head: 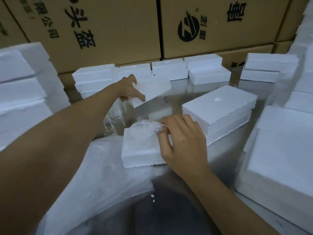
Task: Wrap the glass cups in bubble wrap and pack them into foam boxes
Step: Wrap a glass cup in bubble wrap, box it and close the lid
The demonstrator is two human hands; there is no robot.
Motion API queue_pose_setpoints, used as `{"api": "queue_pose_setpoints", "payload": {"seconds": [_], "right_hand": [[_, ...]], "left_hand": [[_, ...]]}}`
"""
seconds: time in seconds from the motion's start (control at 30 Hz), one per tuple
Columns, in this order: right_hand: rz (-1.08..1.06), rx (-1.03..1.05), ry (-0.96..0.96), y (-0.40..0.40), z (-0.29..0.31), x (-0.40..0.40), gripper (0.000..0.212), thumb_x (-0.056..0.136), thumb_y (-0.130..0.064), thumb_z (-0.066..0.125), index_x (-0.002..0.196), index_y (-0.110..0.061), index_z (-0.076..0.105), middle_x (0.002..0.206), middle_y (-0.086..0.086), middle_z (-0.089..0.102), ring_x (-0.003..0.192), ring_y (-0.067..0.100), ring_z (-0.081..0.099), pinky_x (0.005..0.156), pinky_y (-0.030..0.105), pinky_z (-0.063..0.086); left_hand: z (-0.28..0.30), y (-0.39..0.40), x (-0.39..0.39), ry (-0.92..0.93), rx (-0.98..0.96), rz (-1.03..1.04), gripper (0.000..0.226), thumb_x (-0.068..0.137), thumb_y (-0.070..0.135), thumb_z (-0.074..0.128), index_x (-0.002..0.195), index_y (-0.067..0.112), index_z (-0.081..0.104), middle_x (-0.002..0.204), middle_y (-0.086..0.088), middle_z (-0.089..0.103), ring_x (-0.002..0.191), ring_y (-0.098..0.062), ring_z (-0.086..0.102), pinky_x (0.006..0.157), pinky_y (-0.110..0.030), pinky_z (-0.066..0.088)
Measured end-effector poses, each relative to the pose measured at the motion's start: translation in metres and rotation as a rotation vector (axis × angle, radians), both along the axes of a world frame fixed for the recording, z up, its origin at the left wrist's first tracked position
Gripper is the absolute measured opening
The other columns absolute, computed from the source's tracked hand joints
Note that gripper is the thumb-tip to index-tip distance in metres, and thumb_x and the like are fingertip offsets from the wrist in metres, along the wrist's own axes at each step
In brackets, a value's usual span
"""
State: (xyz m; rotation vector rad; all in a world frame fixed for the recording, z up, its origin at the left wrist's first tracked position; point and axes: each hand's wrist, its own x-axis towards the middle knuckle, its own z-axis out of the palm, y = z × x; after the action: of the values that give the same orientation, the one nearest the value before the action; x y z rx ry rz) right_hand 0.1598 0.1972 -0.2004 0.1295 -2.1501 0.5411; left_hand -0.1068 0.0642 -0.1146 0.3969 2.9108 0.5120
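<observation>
A bubble-wrapped glass cup lies in an open white foam box half near the table's front. My right hand presses down on the wrapped cup with its fingertips. Farther back, my left hand grips a white foam lid by its near edge, lifted and tilted above the table. Bare clear glass cups stand just left of the box, below my left forearm. A sheet of bubble wrap lies on the table at the front left.
A closed foam box sits right of the open one. More closed foam boxes line the back of the metal table, with stacks at left and right. Large cardboard cartons stand behind.
</observation>
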Motion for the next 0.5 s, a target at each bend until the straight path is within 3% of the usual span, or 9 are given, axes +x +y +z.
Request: {"api": "queue_pose_setpoints", "payload": {"seconds": [0.1,0.23,0.37,0.5], "right_hand": [[-0.026,-0.065,0.024,0.001,0.005,0.006,0.026,0.093,-0.022,0.043,0.102,-0.012,0.066,0.1,0.003,0.067,0.092,0.023,0.057,0.078,0.038,0.042],[-0.024,-0.244,0.084,0.002,0.008,0.014,0.027,0.095,-0.017,0.045,0.115,-0.01,0.062,0.11,0.003,0.065,0.1,0.02,0.055,0.085,0.037,0.046],[0.07,-0.412,0.066,0.004,0.009,0.03,0.034,0.099,-0.03,0.038,0.126,-0.016,0.053,0.121,-0.008,0.056,0.11,0.011,0.053,0.091,0.023,0.042],[0.095,-0.621,0.089,-0.002,0.013,0.052,0.028,0.1,-0.04,0.034,0.122,-0.028,0.046,0.115,-0.014,0.055,0.108,0.011,0.054,0.089,0.025,0.045]], "left_hand": [[0.037,-0.003,0.037,0.066,0.083,-0.104,0.076,0.071,0.043,0.086,0.132,0.026,0.043,0.126,-0.009,0.049,0.077,-0.025,0.06,0.062,-0.033,0.053],[0.086,-0.017,0.105,0.063,0.054,-0.286,0.073,0.071,0.052,0.082,0.132,0.038,0.046,0.126,0.005,0.051,0.083,-0.019,0.063,0.063,-0.028,0.051],[0.096,-0.039,0.167,-0.013,-0.056,-0.426,0.071,0.061,0.066,0.08,0.123,0.049,0.049,0.123,0.015,0.05,0.099,-0.014,0.061,0.08,-0.03,0.053],[0.078,-0.051,0.198,-0.011,0.027,-0.452,0.07,0.052,0.076,0.076,0.114,0.061,0.047,0.119,0.022,0.048,0.085,0.006,0.057,0.074,-0.022,0.042]]}}
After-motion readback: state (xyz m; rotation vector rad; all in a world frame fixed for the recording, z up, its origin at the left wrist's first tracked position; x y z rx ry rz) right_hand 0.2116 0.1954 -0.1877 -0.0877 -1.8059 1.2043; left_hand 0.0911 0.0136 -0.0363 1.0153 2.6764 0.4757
